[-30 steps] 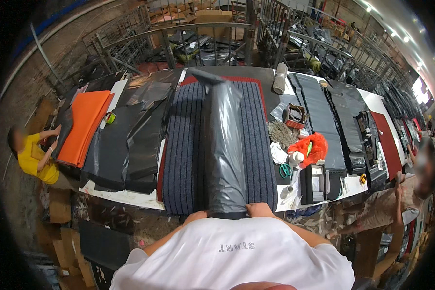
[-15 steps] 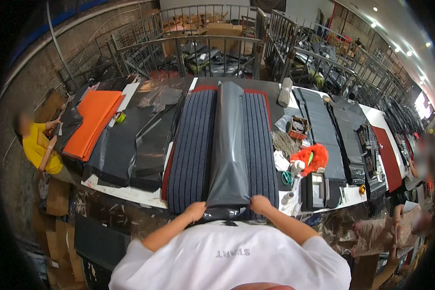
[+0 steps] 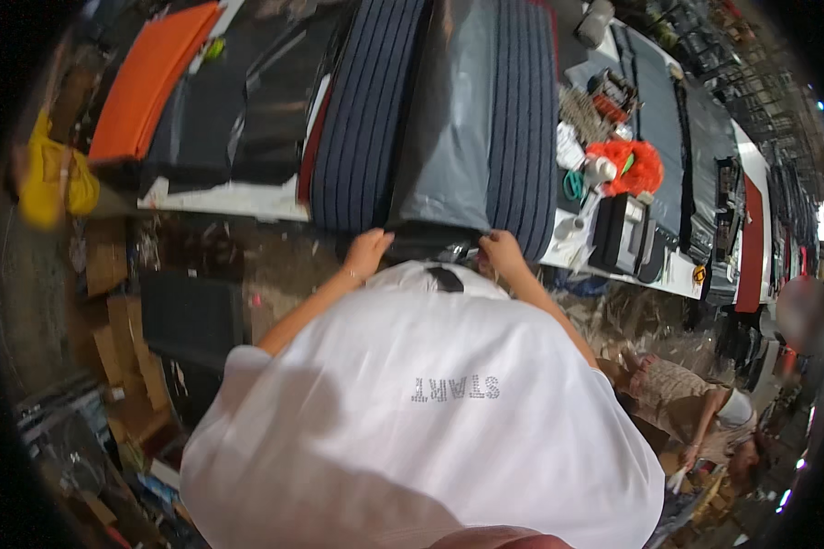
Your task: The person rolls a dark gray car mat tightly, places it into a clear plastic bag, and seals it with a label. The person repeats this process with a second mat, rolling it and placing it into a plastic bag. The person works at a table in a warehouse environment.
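Note:
A long grey plastic bag (image 3: 450, 119) runs lengthwise over the middle of dark blue ribbed mats (image 3: 364, 128) on the table. My left hand (image 3: 368, 254) pinches the near left corner of the bag. At the near right corner, the fingers of my right hand (image 3: 504, 253) are closed on the same edge. Dark, shiny plastic shows between my hands, below the grey edge. Ribbed mat lies bare on both sides of the bag, and a strip of red shows along the outer left side.
Left of the mats lie black plastic sheets (image 3: 252, 110) and a folded orange sheet (image 3: 146, 87). To the right are teal scissors (image 3: 573, 186), a fluffy red-orange item (image 3: 639, 166) and a grey-black box (image 3: 624, 233). A person in yellow (image 3: 55, 178) stands far left; another bends at lower right.
The head view has tipped downward, so the table sits higher in the picture. Both my hands still hold the near end of the bag. The person in yellow has shifted.

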`<state>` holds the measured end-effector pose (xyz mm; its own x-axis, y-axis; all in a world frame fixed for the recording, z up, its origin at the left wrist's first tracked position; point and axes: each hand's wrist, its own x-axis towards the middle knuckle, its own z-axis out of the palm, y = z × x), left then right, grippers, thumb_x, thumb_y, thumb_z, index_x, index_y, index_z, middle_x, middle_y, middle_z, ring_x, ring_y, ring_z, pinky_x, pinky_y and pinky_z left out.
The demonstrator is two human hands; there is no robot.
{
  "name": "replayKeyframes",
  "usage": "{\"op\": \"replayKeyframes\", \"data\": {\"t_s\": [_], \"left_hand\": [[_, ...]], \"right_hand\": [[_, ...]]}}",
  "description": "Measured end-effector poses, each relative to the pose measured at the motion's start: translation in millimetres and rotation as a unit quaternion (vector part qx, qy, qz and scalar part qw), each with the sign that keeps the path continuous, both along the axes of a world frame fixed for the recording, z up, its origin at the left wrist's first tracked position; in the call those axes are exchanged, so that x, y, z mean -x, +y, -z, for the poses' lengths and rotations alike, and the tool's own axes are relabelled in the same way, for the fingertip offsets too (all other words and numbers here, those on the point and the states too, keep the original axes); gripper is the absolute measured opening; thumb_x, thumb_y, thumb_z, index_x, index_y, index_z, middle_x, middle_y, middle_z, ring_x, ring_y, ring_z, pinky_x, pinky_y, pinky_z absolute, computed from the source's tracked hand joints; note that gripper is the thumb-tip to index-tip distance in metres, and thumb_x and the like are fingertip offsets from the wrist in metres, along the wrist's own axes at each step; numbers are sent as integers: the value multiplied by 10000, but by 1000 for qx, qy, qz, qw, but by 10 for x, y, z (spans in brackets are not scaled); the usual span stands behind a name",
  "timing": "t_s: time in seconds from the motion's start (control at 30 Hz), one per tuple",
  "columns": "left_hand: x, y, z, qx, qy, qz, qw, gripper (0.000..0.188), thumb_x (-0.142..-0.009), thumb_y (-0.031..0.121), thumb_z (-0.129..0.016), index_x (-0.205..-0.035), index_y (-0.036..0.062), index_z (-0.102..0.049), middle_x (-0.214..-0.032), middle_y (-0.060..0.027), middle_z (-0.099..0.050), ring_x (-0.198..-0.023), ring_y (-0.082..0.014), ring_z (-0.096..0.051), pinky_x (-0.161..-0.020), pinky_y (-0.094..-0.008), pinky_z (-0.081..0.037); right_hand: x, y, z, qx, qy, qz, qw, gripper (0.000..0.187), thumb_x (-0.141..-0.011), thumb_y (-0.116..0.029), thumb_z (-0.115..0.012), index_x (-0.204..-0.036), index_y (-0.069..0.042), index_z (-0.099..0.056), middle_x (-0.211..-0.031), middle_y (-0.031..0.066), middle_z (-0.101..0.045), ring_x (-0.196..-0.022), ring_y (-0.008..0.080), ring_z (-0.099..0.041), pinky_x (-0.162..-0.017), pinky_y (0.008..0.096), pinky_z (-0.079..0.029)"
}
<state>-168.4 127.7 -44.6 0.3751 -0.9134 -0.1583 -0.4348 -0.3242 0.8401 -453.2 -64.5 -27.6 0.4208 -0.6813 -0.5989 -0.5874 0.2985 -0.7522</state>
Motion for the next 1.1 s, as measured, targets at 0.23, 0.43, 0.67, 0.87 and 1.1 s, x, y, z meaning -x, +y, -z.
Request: {"op": "replayKeyframes", "data": {"t_s": [0.23,0.43,0.67,0.87,1.1], "left_hand": [[147,7,-102,43,163,-74,983,296,-988,246,-693,-904,-17,-587,-789,-40,-572,-710,-165,-502,-692,-356,-471],[92,167,-101,-15,250,-23,968,216,-929,142,-751,-998,-48,-676,-880,-42,-609,-777,-141,-592,-733,-302,-495],[137,14,-610,4,179,-5,984,173,-911,110,-762,-945,-52,-714,-851,-43,-631,-768,-122,-577,-709,-308,-476],[4,41,-527,-56,295,14,954,129,-926,113,-756,-960,-9,-738,-899,6,-679,-802,-77,-589,-752,-266,-490],[-264,178,-35,-96,382,57,917,200,-890,104,-796,-1044,14,-705,-870,6,-681,-823,-64,-621,-759,-218,-512]], "right_hand": [[406,148,-888,117,69,-159,978,171,-899,-142,-680,-989,-6,-731,-759,156,-700,-701,257,-692,-652,379,-523],[-422,238,-1879,358,10,-196,913,203,-857,-122,-741,-991,-51,-607,-888,172,-680,-804,371,-687,-686,466,-526],[-1385,378,-1125,328,-92,-438,832,285,-862,-104,-732,-1091,-62,-567,-1012,161,-685,-879,400,-673,-743,492,-519],[-761,297,-1231,182,-223,-320,903,114,-953,-105,-676,-999,-50,-587,-858,80,-646,-711,246,-651,-606,365,-482],[2956,-14,-520,-249,124,-42,960,115,-981,-150,-629,-889,-82,-611,-851,17,-639,-702,136,-591,-613,304,-453]]}}
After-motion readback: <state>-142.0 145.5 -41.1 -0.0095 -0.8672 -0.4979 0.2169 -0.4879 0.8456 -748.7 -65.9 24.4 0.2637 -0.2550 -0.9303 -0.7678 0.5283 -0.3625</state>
